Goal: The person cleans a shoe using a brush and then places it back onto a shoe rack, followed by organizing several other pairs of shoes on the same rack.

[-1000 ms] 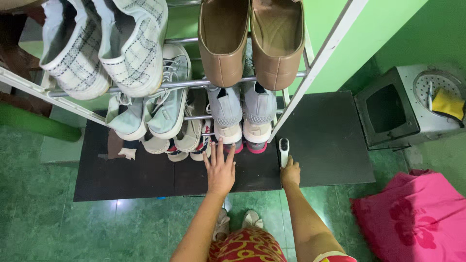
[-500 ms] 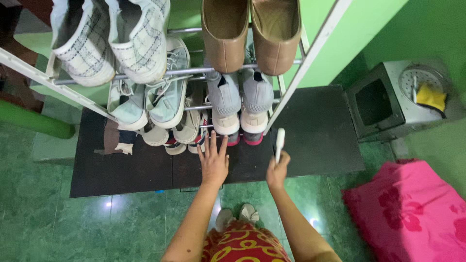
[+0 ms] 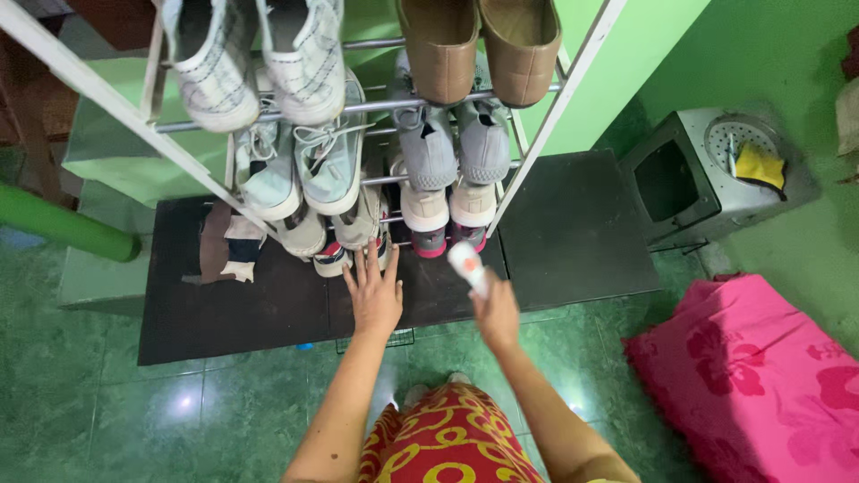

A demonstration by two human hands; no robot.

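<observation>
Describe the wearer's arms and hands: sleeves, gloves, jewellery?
Both arms are bare from the bottom edge of the picture to the fingertips. The left hand and right hand wear no gloves, and no watch, bracelet or ring shows. Any sleeve ends out of view. Below them is a red garment with yellow swirls.

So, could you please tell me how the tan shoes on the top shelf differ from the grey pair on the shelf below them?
The tan shoes are smooth, plain slip-ons in a single colour; the grey pair looks knitted, with pale soles. The tan shoes sit on the highest rail, and the grey pair hangs one rail lower, above the left hand. Both pairs rest side by side, tilted, on the right side of the metal rack.
</observation>
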